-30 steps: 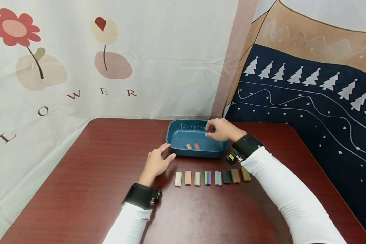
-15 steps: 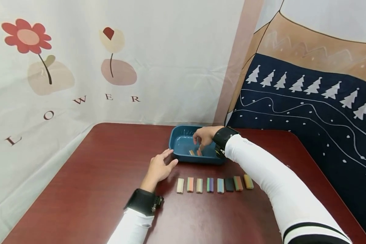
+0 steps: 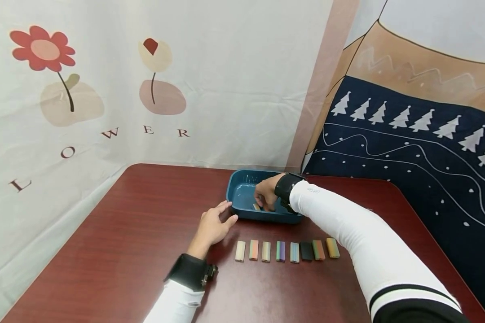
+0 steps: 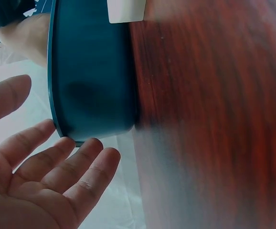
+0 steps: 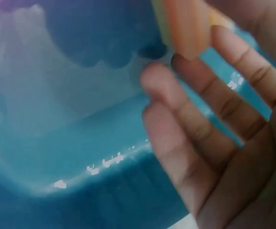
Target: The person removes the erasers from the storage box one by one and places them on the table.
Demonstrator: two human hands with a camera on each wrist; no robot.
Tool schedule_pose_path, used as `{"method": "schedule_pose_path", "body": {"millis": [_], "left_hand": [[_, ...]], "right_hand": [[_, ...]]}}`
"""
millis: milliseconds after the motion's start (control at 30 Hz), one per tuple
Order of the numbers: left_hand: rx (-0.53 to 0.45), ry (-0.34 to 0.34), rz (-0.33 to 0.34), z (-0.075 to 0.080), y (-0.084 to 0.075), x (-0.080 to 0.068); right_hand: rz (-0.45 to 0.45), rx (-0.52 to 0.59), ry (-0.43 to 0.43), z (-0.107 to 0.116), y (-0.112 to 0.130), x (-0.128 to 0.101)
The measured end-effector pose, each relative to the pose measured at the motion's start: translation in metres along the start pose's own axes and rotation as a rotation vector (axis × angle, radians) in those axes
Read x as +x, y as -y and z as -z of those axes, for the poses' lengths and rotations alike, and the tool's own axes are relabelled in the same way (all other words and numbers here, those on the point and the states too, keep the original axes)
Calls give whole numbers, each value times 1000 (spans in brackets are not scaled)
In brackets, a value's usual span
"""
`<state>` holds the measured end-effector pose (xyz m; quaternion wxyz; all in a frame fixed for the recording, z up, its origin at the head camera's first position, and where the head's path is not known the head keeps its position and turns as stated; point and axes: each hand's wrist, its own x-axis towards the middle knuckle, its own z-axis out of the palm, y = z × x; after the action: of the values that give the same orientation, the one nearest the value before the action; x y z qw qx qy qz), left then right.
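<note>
A dark blue tray (image 3: 246, 214) stands on the red-brown table (image 3: 117, 251). My right hand (image 3: 265, 196) reaches down into it, fingers curled onto a small orange block (image 5: 183, 28), which the fingertips (image 5: 157, 78) pinch in the right wrist view. A second small block (image 3: 256, 207) lies on the tray floor beside the fingers. My left hand (image 3: 215, 223) rests open on the table, fingertips at the tray's near left corner (image 4: 88, 133). In front of the tray lies a row of several coloured blocks (image 3: 287, 251).
A flower-print cloth (image 3: 145, 89) hangs behind the table, and a navy cloth with white trees (image 3: 408, 148) is on the right. The table's right edge runs close to the tray. Bare tabletop lies left of my left hand.
My right hand has moved from the tray's far rim down onto the blocks inside, and now covers the orange one. The left hand has stayed beside the tray.
</note>
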<state>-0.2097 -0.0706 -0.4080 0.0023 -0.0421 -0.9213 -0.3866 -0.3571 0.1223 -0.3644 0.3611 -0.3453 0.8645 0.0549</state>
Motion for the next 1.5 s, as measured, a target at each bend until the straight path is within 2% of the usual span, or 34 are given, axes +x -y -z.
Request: {"method": "schedule_pose_path", "body": {"millis": [133, 600, 833, 1067, 1500], "left_hand": [[2, -2, 0, 1, -1, -1], [12, 0, 2, 1, -1, -1], [19, 5, 1, 3, 0, -1], [11, 10, -2, 0, 0, 2], [10, 3, 5, 0, 0, 1]], "right_hand": [[-3, -59, -14, -2, 4, 3], [29, -163, -25, -2, 11, 5], [55, -162, -23, -1, 12, 6], [74, -206, -28, -2, 9, 5], [29, -227, -57, 1, 9, 0]]}}
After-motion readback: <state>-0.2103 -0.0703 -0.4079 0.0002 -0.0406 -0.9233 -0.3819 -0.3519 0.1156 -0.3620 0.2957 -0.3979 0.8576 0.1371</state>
